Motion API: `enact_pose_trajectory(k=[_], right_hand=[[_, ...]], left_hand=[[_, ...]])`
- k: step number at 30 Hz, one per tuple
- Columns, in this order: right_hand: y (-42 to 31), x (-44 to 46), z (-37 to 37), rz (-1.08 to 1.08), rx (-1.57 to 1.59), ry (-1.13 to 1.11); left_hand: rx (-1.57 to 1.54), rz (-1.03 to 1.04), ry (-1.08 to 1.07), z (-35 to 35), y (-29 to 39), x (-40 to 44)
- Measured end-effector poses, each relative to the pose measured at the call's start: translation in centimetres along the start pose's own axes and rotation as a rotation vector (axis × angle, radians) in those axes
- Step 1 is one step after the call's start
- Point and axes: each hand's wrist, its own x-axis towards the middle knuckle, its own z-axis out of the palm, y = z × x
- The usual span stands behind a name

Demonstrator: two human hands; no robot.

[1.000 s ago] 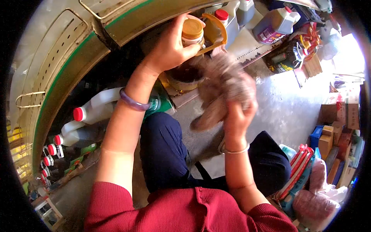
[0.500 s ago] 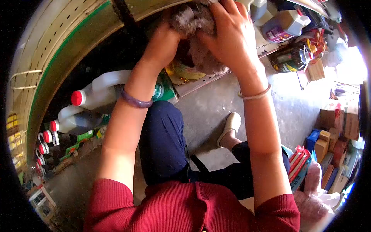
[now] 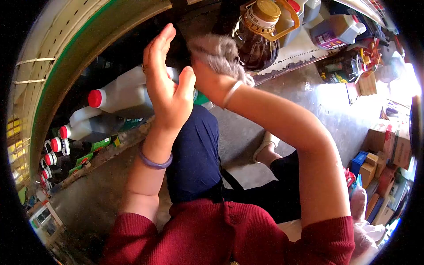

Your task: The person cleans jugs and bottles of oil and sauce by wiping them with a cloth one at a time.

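Observation:
My left hand [image 3: 165, 88] is raised in front of the shelf, its fingers stretched out and thumb apart, with nothing in it. Close beside it, my right hand [image 3: 210, 84] holds a fluffy grey cloth [image 3: 221, 55]; the cloth is smeared by motion and covers most of the fingers. To the right of the cloth, a big dark bottle [image 3: 260, 51] with a gold cap and yellow handle stands on the shelf. A white jug [image 3: 126, 95] with a red cap lies partly behind my left hand.
More red-capped jugs [image 3: 84, 126] line the lower left shelf. A purple-labelled jug [image 3: 338, 32] and a dark bottle [image 3: 338, 68] are at upper right. Cardboard boxes [image 3: 388, 141] stack along the right. A white wire rack [image 3: 37, 70] juts out at left.
Both hands have come away from the bottle, which now shows fully. My left hand has opened and moved left; my right hand has swung left with the cloth.

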Motion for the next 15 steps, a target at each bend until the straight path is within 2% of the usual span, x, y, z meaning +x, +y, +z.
enact_pose_trajectory(k=[2, 3, 5, 7, 9, 10, 12, 13, 14, 15], right_hand=[[0.2, -1.7, -2.4, 0.275, 0.224, -0.693], [1.7, -6.1, -0.6, -0.131, -0.124, -0.599], [3.3, -8.1, -2.2, -0.301, -0.145, -0.732], [6.4, -10.9, -4.1, -0.596, -0.281, -0.575], [8.7, -9.1, -8.0, -0.276, -0.256, -0.772], [10.3, -7.8, -9.4, -0.069, -0.292, -0.926], [12.3, -6.7, -11.7, 0.559, -0.178, -0.596], [14.7, -7.2, -11.2, 0.638, -0.018, -0.387], [16.5, -7.6, -10.5, 0.711, 0.139, -0.178], [16.0, -7.4, -10.0, 0.932, 0.558, 0.032]], left_hand=[[-0.094, -0.033, -0.003, -0.2, 0.2, 0.1], [-0.022, -0.011, -0.038, -0.2, 0.2, 0.3], [0.079, 0.035, -0.081, 0.3, -0.4, 0.5], [0.091, 0.045, -0.122, 1.3, -1.0, 1.1], [0.023, -0.009, -0.173, 2.6, -0.6, 2.2], [0.006, -0.012, -0.116, 3.6, -0.9, 3.1], [0.147, 0.009, -0.226, 4.3, -0.2, 4.6], [0.191, 0.118, -0.229, 5.2, -1.4, 5.3], [0.213, 0.089, -0.284, 5.7, 0.3, 6.1], [0.143, 0.073, -0.363, 6.2, 0.5, 6.9]])
